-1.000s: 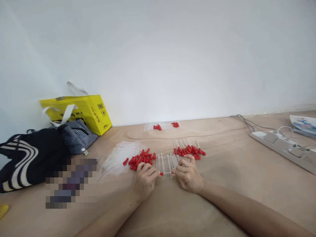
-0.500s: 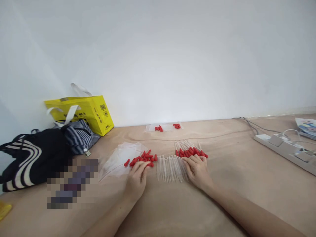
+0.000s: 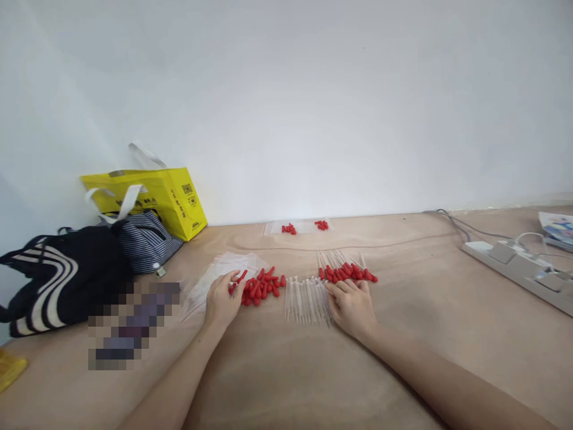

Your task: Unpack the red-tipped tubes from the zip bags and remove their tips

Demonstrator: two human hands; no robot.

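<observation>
My left hand [image 3: 224, 298] is at the left side of a pile of red rubber bulbs [image 3: 257, 289], thumb and forefinger apart around the pile's edge. One bulb shows between them; a firm grip on it is not visible. A row of clear dropper tubes [image 3: 307, 301] lies right of the pile. My right hand [image 3: 353, 304] lies over the row's right end, fingers closed at the top of a tube, partly hidden by the fingers. Just beyond it are droppers fitted with red bulbs [image 3: 349, 273], their thin stems pointing away.
Clear plastic bags [image 3: 208, 280] lie left of the bulbs. Near the wall is a bag with red-bulb droppers [image 3: 298, 228]. Dark and striped bags and a yellow bag [image 3: 183, 203] stand left. A power strip [image 3: 514, 269] with cables lies right.
My left hand has moved left from the front of the bulb pile, and its fingers have spread. My right hand stays by the tubes, its fingers slightly more curled down.
</observation>
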